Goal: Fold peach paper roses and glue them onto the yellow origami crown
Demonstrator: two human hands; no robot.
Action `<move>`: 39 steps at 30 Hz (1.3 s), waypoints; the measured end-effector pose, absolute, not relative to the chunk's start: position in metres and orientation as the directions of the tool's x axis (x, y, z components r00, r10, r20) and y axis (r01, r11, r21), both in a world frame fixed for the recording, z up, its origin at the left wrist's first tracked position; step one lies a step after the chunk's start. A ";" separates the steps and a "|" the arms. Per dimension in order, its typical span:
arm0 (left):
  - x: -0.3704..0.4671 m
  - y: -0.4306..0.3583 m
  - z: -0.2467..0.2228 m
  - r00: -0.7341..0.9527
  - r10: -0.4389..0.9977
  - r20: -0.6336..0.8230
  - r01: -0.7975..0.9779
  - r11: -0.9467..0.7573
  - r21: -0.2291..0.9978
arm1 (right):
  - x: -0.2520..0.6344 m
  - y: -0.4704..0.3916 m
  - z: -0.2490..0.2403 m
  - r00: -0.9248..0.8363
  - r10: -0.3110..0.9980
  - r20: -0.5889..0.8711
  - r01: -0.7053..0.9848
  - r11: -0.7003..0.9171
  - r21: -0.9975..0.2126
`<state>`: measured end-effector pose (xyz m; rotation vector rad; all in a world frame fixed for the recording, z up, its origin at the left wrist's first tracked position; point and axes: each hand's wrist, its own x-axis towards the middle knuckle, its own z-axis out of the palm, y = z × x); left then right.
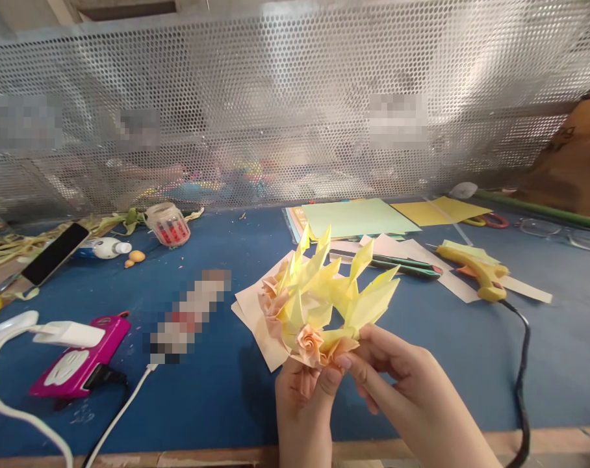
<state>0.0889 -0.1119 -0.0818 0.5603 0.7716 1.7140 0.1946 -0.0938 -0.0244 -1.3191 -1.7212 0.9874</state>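
A folded paper wreath (319, 292) with pointed yellow leaves and peach paper roses is held up over the table's near half. My left hand (305, 390) grips its lower edge from below, thumb up against a rose (308, 343). On the lower right, my right hand (392, 370) pinches the rim between thumb and fingers beside another peach rose (341, 349). Part of the left fingers is hidden behind the wreath. Beneath and behind it lie peach paper sheets (256, 312) on the blue tabletop.
A yellow glue gun (480, 270) with a black cord lies right. Behind the wreath are a green-black cutter (407, 265) and coloured paper (358, 218). To the left sit a magenta power strip (83, 357), a phone (55, 253) and a jar (168, 225). A perforated metal screen (275, 84) stands behind.
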 end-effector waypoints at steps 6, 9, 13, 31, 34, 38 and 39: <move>0.089 -0.112 -0.074 -0.285 0.959 -0.015 -0.654 -0.182 0.735 | 0.202 -0.089 -0.028 -0.294 0.947 0.131 0.453 0.258 -0.854; 0.088 -0.113 -0.072 -0.290 0.957 -0.032 -0.659 -0.175 0.731 | 0.199 -0.091 -0.028 -0.268 0.957 0.113 0.451 0.229 -0.863; 0.086 -0.113 -0.071 -0.272 0.961 -0.042 -0.676 -0.160 0.719 | 0.190 -0.097 -0.027 -0.126 0.984 0.129 0.457 0.173 -0.872; 0.096 -0.116 -0.071 -0.358 0.928 -0.104 -0.693 -0.190 0.695 | 0.177 -0.115 -0.025 -0.016 0.988 0.157 0.376 0.151 -0.914; 0.095 -0.119 -0.077 -0.318 0.938 -0.137 -0.682 -0.126 0.720 | 0.175 -0.116 -0.023 0.017 0.984 0.177 0.401 0.156 -0.903; 0.093 -0.122 -0.084 -0.321 0.937 -0.138 -0.630 -0.102 0.770 | 0.177 -0.114 -0.020 0.019 0.984 0.174 0.419 0.150 -0.895; 0.093 -0.122 -0.084 -0.323 0.935 -0.144 -0.625 -0.097 0.775 | 0.178 -0.113 -0.020 0.016 0.984 0.175 0.417 0.152 -0.896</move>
